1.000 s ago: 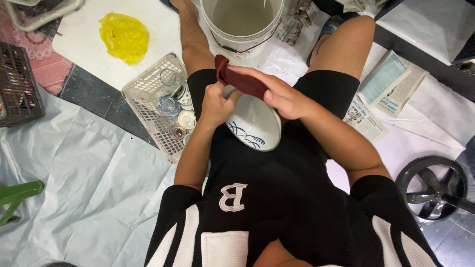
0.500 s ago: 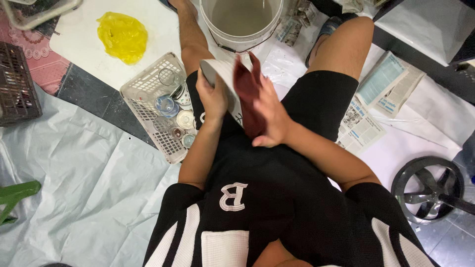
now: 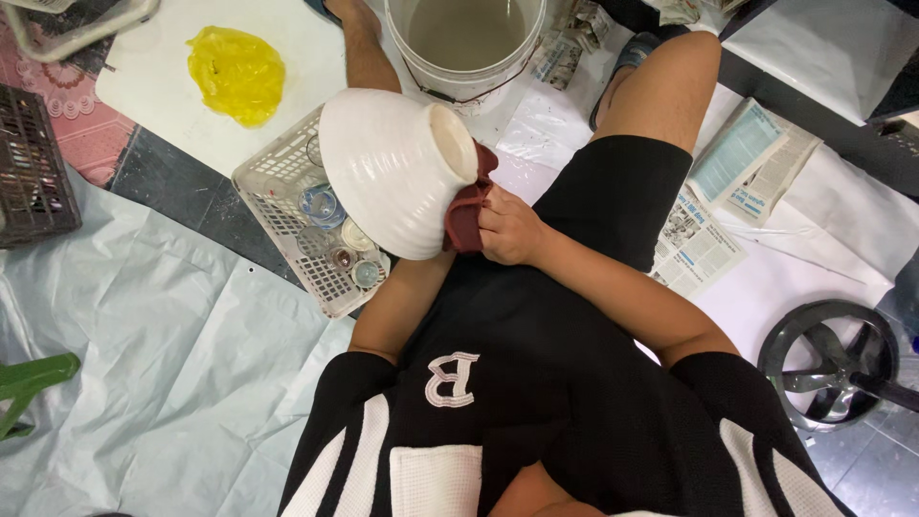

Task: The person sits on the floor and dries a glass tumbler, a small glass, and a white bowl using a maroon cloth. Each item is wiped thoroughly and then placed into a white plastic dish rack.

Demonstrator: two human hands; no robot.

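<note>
A white ribbed ceramic bowl [image 3: 392, 168] is held upside down and tilted, its foot ring facing right. My left hand is hidden behind the bowl; only its forearm [image 3: 397, 306] shows rising to it. My right hand [image 3: 510, 227] presses a dark red cloth [image 3: 466, 213] against the bowl's lower right side, next to the foot ring. I sit on the floor in black shorts and a black shirt with white panels.
A white plastic basket [image 3: 273, 187] with several small glass items lies under the bowl. A white bucket [image 3: 466, 43] of murky water stands ahead between my legs. Newspapers [image 3: 737, 182] lie right, a yellow bag [image 3: 236, 72] far left, a dark wheel [image 3: 831, 359] at right.
The bowl was turned from open side up, through on edge, to upside down and lifted closer to the camera. The red cloth moved from the rim to the outside near the foot.
</note>
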